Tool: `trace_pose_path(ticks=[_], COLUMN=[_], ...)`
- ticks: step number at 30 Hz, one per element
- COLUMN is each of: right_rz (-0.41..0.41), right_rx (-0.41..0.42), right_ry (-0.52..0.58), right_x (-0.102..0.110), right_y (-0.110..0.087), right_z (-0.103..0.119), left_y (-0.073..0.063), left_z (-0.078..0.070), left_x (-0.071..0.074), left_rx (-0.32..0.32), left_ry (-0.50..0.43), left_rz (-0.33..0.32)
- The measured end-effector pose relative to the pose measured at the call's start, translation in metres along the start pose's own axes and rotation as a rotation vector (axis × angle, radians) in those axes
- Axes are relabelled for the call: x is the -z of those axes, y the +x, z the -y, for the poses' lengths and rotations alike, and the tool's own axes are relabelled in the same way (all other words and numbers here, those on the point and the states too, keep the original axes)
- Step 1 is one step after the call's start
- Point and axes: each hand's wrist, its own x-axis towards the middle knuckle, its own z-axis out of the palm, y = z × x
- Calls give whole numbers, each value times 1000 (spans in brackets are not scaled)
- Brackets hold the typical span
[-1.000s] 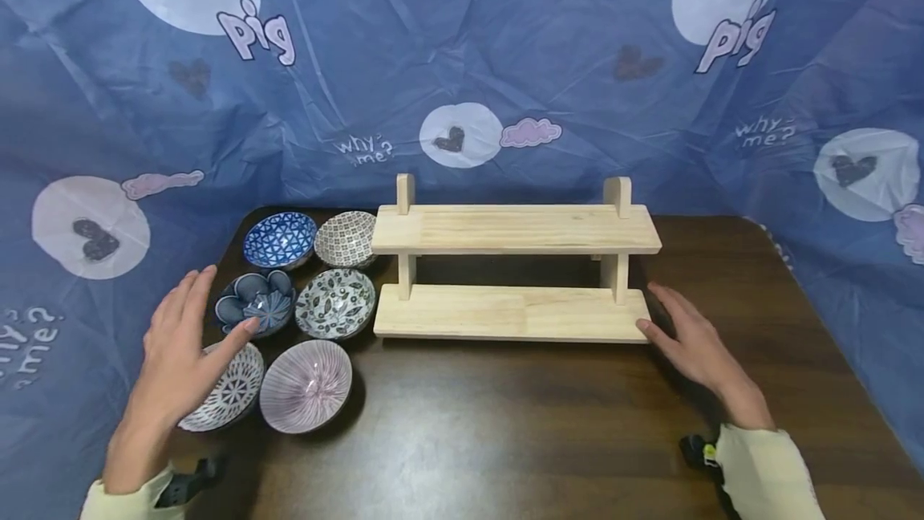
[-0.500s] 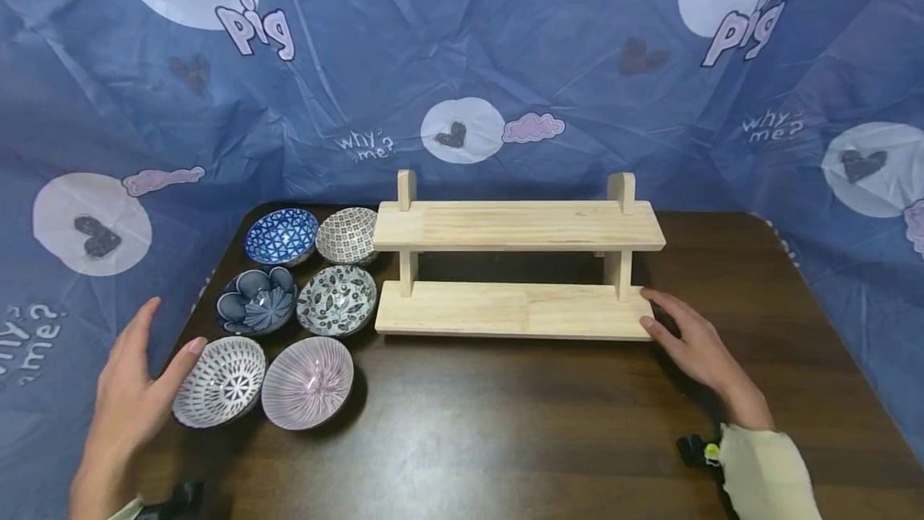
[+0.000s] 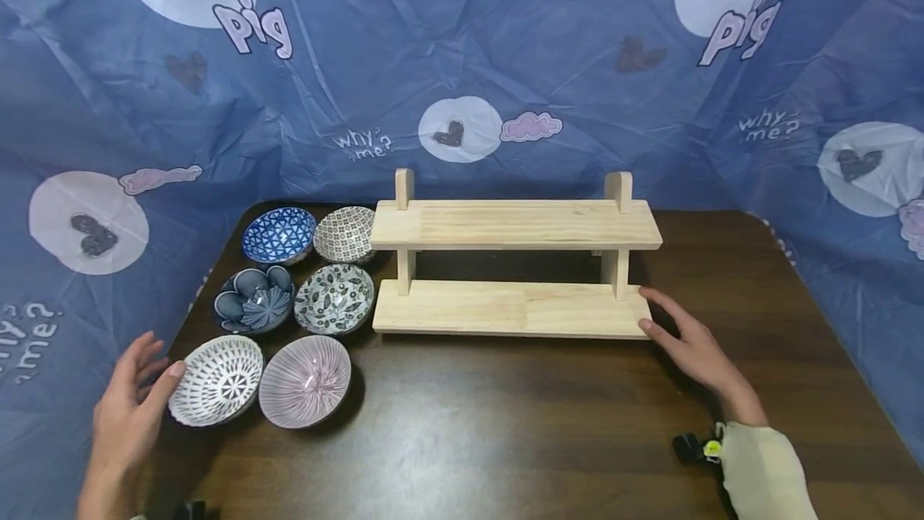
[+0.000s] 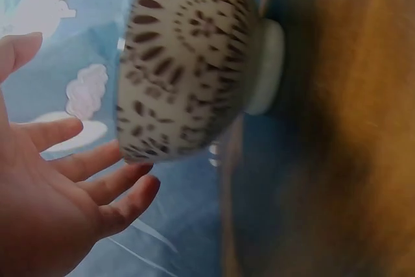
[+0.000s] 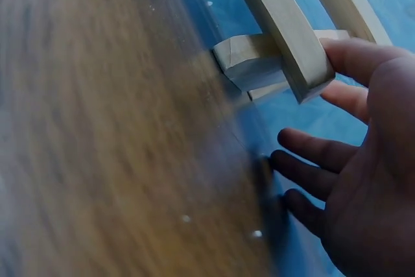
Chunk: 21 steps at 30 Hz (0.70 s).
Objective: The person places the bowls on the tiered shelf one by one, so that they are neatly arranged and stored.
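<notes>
In the head view, my left hand [image 3: 128, 404] is beside the white bowl with a dark radiating pattern [image 3: 218, 382], thumb tip right at its left rim. The left wrist view has the same bowl [image 4: 188, 63] side-on above its white foot, the fingers spread and loosely bent below its rim. My right hand [image 3: 696, 347] is at the right end of the lower shelf of a two-tier wooden display rack [image 3: 505, 307]. Its thumb and index fingertips touch that end. In the right wrist view, the other fingers [image 5: 318, 150] hang loosely away from the wood.
More bowls stand close together left of the rack: purple-striped [image 3: 306, 382], leaf-patterned [image 3: 334, 299], blue-grey petal [image 3: 254, 300], blue-and-white [image 3: 279, 235] and brown-dotted [image 3: 345, 233]. They are on a dark wooden table [image 3: 462, 424]. A blue printed cloth [image 3: 462, 38] hangs behind.
My left hand has drawn back from over the bowls to the left, then come in lower against the white patterned bowl's rim. The right hand stays at the rack's end.
</notes>
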Motion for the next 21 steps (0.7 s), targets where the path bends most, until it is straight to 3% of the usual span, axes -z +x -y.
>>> trace_pose_path(ticks=[6,14,19,21], right_rz=[-15,-21,-17,-20], right_rx=[-8,16,17,12], right_ry=[161,238,252,254], right_x=[-4,-8,-9,-9], right_y=[1,2,2,2], right_z=[-8,-12,-13,-14], left_y=[-4,-8,-8,-8], left_z=[11,26,34,37], left_x=[-5,-8,-10,-11], left_rx=[82,107,58,30], left_ry=[-50,-88,-137,-218], left_rz=[24,75,100,126])
